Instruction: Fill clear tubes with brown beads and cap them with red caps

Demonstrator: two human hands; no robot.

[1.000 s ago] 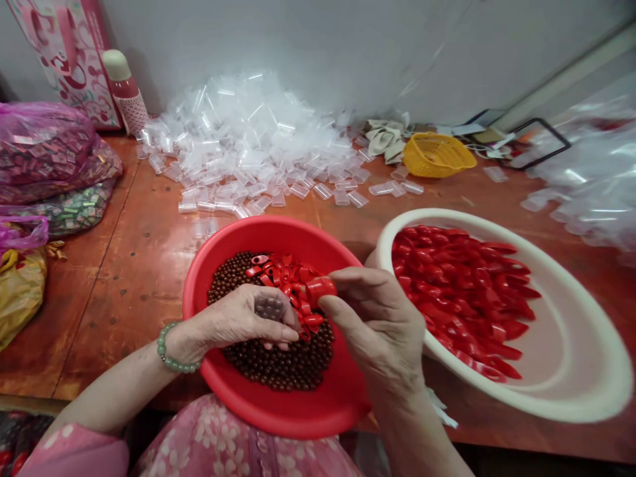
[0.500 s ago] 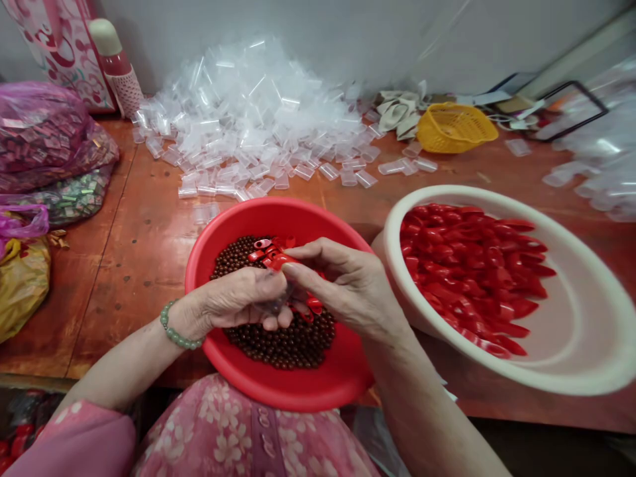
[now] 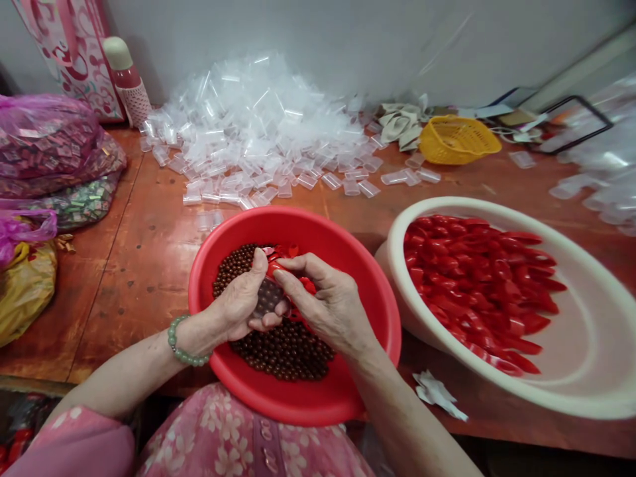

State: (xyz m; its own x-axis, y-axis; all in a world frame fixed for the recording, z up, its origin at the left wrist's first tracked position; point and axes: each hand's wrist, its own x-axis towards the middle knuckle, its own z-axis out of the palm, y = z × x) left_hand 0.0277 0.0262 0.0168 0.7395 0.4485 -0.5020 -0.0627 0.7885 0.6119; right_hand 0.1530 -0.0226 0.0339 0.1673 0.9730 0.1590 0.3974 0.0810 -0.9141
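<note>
Over a red basin, my left hand holds a small clear plastic container with brown balls showing through it. My right hand pinches a red plastic piece at the container's upper end; whether it is seated there I cannot tell. Brown balls cover part of the basin's floor beneath both hands. More small red pieces lie among them, partly hidden by my right hand. A green bead bracelet circles my left wrist.
A white basin with red plastic pieces stands at right. Behind is a heap of clear plastic tubes, beside a yellow basket. Filled plastic bags and a bottle stand at left. Crumpled paper lies near the front edge.
My left thumb has lifted from the container's side and now points upward, showing more of the balls inside. My right hand has shifted slightly down and left. The whole view has tilted a little upward.
</note>
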